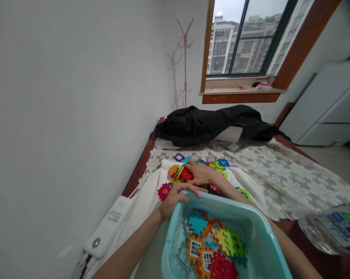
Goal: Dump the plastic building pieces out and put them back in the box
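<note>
The left hand point(175, 197) lies over the far left corner of the pale blue basin point(233, 213), fingers loosely extended along its rim; whether it truly grips, I cannot tell. Past that rim, the right hand point(201, 172) is half curled, palm down, over loose gear-edged pieces heaped on a white cloth point(150, 199), its fingertips beside a red piece point(187, 174); I can't make out whether anything is held. More pieces lie inside the basin, among them a blue gear point(197, 224) and a red gear point(221, 267). To my mind the left hand would do best to keep the rim steady, while the right cups its fingers low and gathers a few pieces at once, keeping the forearm from knocking the basin's side. The basin's near edge is cut off, the right palm and forearm cover part of the heap, and the clear pieces in the basin blur together. Farther out, a plastic bottle point(334, 228) is cropped at the right, and a black cloth point(210, 124) at the far end hides whatever lies under it.
</note>
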The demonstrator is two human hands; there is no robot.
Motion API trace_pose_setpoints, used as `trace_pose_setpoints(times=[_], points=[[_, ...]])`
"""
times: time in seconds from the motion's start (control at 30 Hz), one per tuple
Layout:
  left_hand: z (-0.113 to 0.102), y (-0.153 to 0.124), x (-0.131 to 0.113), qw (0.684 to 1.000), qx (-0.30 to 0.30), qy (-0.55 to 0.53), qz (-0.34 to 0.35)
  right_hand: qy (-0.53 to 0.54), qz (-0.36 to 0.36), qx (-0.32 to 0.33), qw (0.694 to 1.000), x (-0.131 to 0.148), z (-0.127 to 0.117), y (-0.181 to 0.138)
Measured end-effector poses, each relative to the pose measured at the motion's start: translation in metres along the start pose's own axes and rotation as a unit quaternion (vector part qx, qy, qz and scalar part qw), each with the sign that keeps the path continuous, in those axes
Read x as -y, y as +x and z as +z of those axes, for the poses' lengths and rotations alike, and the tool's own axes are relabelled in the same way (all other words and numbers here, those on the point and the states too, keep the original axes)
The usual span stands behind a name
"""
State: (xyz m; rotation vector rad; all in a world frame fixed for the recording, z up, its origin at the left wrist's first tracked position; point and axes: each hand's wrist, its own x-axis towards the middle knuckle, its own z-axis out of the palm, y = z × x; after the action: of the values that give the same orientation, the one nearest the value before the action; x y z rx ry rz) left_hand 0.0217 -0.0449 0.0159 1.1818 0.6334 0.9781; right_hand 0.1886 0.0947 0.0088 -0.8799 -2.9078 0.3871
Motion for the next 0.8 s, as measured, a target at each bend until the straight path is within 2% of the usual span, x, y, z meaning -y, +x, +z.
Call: trace_pose_setpoints(times=[0.33,0.53,0.67,0.8], points=[[0.001,0.001,-0.003,1.0,-0.005,0.015,0.003,-0.002,-0.022,0.01,1.0,0.0,-0.009,-0.004],[0.002,-0.001,-0.004,1.0,0.003,0.005,-0.001,0.007,-0.011,-0.005,1.0,-0.003,-0.01,-0.004],[0.003,-0.003,-0.006,1.0,-0.008,0.021,0.009,0.065,-0.013,-0.02,0.998,-0.014,-0.007,-0.004],[0.006,-0.003,-0.009,0.999,-0.019,0.038,0.004,0.172,-0.005,-0.067,0.983,-0.031,-0.002,-0.004]])
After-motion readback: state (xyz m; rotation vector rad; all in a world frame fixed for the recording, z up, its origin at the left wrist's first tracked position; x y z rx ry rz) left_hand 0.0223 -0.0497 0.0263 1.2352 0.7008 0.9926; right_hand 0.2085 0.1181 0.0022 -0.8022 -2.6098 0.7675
